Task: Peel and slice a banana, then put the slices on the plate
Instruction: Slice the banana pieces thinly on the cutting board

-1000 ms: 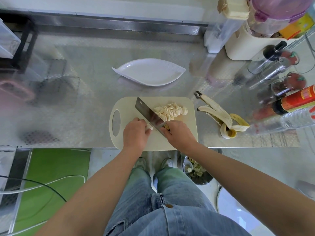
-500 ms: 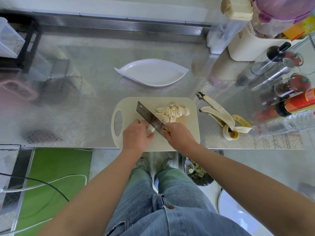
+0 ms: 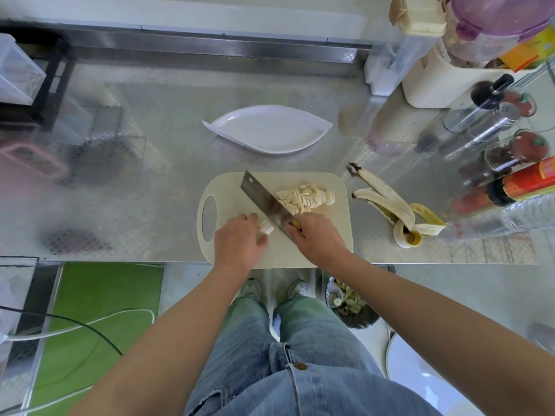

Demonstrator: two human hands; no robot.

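Note:
A cream cutting board [image 3: 234, 187] lies at the counter's front edge. On it my left hand [image 3: 238, 241] holds down a short stub of peeled banana [image 3: 266, 228] with curled fingers. My right hand [image 3: 318, 237] grips the handle of a cleaver [image 3: 262, 202], whose blade runs diagonally just right of the stub. A pile of banana slices [image 3: 304, 199] sits on the board to the right of the blade. The white leaf-shaped plate [image 3: 267, 129] stands bare behind the board.
The banana peel [image 3: 396, 208] lies on the steel counter right of the board. Bottles, shakers and jars [image 3: 492, 124] crowd the right side, with a cream container behind them. A black rack stands at the far left. A waste bin [image 3: 348, 304] is under the counter edge.
The cleaver has shifted slightly along the banana toward my left hand, and the stub under my fingers is shorter. The slice pile has grown a little.

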